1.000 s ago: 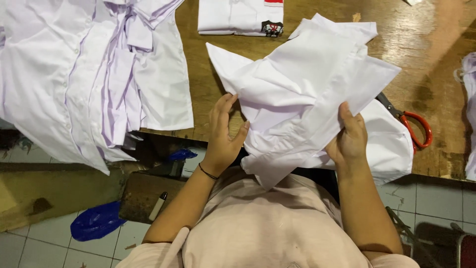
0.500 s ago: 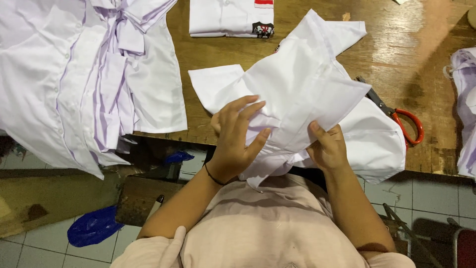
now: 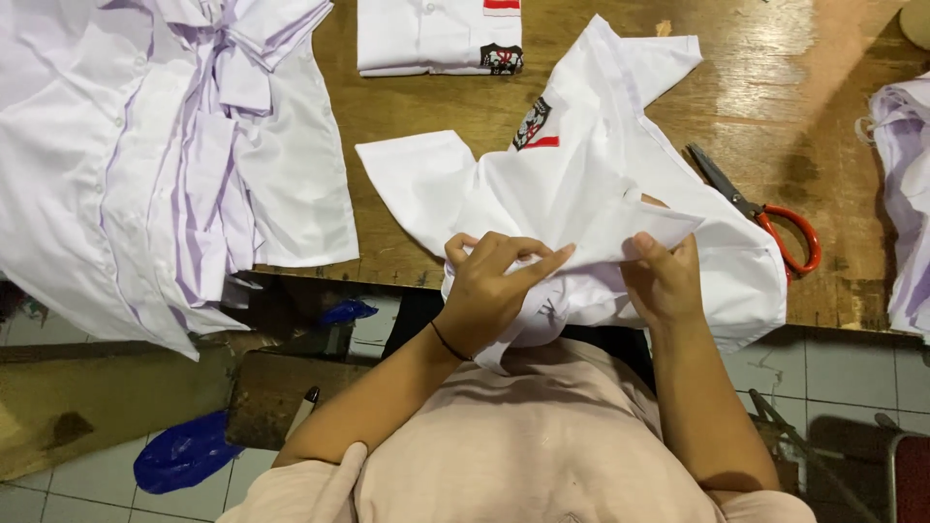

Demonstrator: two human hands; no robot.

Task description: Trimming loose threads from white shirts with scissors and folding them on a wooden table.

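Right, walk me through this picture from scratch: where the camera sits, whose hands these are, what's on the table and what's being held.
The camera is worn on a person's head and looks straight down, so you see their own arms and chest at the bottom. No machine is involved. The left hand and right hand both grip a white shirt at the near edge of a wooden table; the shirt has a small red and black patch. On the table to the left lies a pile of white shirts, at the far edge a folded shirt, and to the right a pair of scissors with red handles. Blue plastic bags lie on the tiled floor.
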